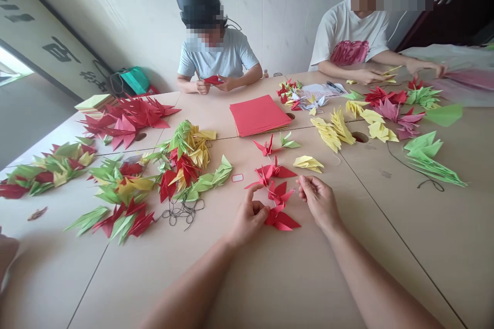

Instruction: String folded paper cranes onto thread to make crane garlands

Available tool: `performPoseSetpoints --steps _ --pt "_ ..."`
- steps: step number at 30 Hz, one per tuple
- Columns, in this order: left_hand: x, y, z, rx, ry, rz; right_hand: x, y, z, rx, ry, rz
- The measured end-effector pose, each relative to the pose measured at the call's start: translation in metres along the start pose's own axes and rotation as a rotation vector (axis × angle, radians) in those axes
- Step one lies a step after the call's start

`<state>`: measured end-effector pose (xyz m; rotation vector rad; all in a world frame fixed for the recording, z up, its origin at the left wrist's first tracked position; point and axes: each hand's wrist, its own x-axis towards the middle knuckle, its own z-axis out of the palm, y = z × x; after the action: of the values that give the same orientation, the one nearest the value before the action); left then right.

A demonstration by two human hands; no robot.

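A row of red paper cranes (278,194) lies on the table between my hands. My left hand (249,218) is closed at the near end of the row, its thumb on the edge of the nearest red paper crane (284,220); the index finger reaches up beside another red crane (263,175). Just right of the row, my right hand (318,201) is raised with fingertips pinched; whatever is between them is too small to make out. A yellow folded crane (308,163) and a green one (288,141) lie beyond.
A stack of red paper (260,114) lies ahead. Strung cranes (123,180) and tangled dark thread (183,212) are to the left, more cranes (332,128) to the right. Across the table, one person (219,56) holds red paper and another (355,43) handles yellow paper.
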<state>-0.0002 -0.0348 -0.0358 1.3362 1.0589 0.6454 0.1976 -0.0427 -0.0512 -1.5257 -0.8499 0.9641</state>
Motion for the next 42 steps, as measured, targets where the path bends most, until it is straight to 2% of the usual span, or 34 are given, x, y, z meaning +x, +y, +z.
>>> performPoseSetpoints --steps 6,20,34,38,42 --pt "-0.028 -0.006 -0.004 0.055 -0.004 0.011 0.006 0.008 0.002 -0.037 -0.055 -0.01" --pt "-0.059 -0.009 0.006 0.115 0.104 0.04 0.023 0.018 0.009 -0.055 -0.092 -0.065" --pt "-0.057 -0.01 0.009 0.121 0.127 0.094 0.028 0.029 0.01 -0.149 -0.104 -0.14" --pt "-0.058 -0.01 0.008 0.14 0.121 0.09 0.03 0.035 0.011 -0.207 -0.092 -0.21" --pt "-0.061 -0.01 0.005 0.168 0.127 0.083 0.029 0.037 0.01 -0.296 -0.08 -0.339"
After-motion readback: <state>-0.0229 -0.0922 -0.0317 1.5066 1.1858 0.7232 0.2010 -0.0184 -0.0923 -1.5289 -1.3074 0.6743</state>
